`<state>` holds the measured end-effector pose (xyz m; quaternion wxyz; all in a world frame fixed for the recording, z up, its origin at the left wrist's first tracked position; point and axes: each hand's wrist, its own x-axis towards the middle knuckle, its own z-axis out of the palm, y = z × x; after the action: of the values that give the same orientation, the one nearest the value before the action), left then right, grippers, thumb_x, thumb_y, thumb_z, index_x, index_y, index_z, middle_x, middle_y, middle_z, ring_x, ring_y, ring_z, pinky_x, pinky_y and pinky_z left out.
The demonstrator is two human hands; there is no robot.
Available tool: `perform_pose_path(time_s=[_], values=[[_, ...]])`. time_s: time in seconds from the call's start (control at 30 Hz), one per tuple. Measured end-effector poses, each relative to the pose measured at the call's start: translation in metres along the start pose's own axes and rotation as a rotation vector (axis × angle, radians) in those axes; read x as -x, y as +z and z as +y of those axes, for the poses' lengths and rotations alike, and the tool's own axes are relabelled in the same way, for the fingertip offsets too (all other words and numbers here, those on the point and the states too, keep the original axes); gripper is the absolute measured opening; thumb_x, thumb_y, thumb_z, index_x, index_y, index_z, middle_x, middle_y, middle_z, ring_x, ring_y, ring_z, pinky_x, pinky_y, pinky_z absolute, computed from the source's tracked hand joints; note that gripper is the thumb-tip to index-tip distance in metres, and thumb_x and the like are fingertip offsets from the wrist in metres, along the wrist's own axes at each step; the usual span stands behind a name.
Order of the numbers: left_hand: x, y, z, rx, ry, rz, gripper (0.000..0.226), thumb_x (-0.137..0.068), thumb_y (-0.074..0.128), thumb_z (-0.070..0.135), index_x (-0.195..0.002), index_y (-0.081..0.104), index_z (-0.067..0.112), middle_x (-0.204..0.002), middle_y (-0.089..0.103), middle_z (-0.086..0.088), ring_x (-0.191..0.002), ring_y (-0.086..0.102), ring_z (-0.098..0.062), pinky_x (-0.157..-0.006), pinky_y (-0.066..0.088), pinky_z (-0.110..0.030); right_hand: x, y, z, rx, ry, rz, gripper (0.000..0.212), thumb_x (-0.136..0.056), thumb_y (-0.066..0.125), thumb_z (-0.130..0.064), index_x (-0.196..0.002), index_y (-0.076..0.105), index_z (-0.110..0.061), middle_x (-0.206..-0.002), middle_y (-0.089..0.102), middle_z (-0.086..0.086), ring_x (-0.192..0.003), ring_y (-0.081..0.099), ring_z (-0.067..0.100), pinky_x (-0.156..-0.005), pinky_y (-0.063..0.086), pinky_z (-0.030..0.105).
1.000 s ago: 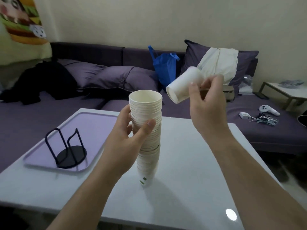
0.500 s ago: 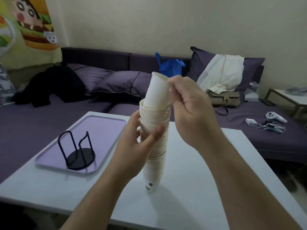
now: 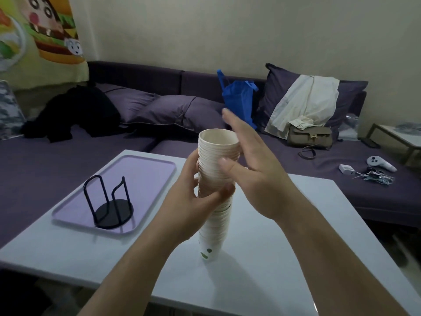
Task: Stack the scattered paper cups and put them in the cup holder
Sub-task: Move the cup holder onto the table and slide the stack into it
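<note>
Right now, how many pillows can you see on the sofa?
3. Two pillows lie side by side at the sofa's back, left of the blue bag; one stands upright right of it, partly covered by a white cloth.

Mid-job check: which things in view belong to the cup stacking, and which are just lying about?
Job:
cup stack, held by left hand
right hand, open beside it
cup holder on purple tray

Lying about:
blue bag
tan handbag
controller
black clothes
</note>
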<state>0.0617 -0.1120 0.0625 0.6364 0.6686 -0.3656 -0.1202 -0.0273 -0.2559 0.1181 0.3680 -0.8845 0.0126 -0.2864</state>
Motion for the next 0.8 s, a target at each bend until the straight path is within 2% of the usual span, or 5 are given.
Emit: perform_pose_path(time_s=[0.17,0.33,0.43,0.53,0.8], values=[[0.003,-0.011,-0.014,-0.159,-0.125,-0.084,0.091,-0.085,0.091,0.02,-0.154,0.04,0.053,-0.137,0.064,0.028,-0.129,0.063,0.003,-0.095,0.055,-0.024,0.018,0.015,0.04,-0.308,0.268,-0.055,0.089,-0.074,0.07,-0.014,-0.154,0.039,-0.035,-0.148,0.057,-0.011,-0.132,0.061,0.009,-0.101,0.057,0.038],[0.005,-0.023,-0.033,-0.461,-0.329,-0.296,0.086,-0.082,0.093,0.042,-0.149,0.04,0.047,-0.136,0.062,0.016,-0.116,0.071,-0.01,-0.086,0.064,-0.03,0.05,0.051,0.088,-0.068,0.488,-0.362,0.084,-0.072,0.091,-0.023,-0.145,0.054,-0.042,-0.134,0.068,-0.016,-0.117,0.069,0.01,-0.1,0.062,0.043],[0.007,-0.019,-0.049,-0.521,-0.378,-0.289,0.07,-0.085,0.088,0.045,-0.144,0.049,0.041,-0.134,0.065,0.013,-0.103,0.076,-0.012,-0.09,0.067,-0.039,0.061,0.069,0.096,-0.022,0.448,-0.327,0.074,-0.073,0.087,-0.022,-0.138,0.06,-0.046,-0.124,0.074,-0.021,-0.111,0.072,0.007,-0.096,0.063,0.038],[0.005,-0.015,-0.061,-0.472,-0.336,-0.225,0.057,-0.092,0.084,0.035,-0.14,0.054,0.039,-0.133,0.065,0.015,-0.101,0.076,-0.006,-0.087,0.064,-0.033,0.061,0.079,0.102,-0.035,0.476,-0.24,0.072,-0.072,0.086,-0.025,-0.137,0.062,-0.044,-0.122,0.075,-0.022,-0.109,0.073,0.006,-0.095,0.064,0.04],[-0.001,-0.012,-0.089,-0.36,-0.355,-0.072,0.068,-0.096,0.08,0.03,-0.154,0.045,0.033,-0.142,0.061,0.013,-0.122,0.067,-0.008,-0.086,0.057,-0.025,0.042,0.088,0.116,-0.029,0.579,-0.11,0.059,-0.081,0.087,-0.031,-0.126,0.051,-0.041,-0.112,0.067,-0.025,-0.103,0.068,0.007,-0.094,0.059,0.037]])
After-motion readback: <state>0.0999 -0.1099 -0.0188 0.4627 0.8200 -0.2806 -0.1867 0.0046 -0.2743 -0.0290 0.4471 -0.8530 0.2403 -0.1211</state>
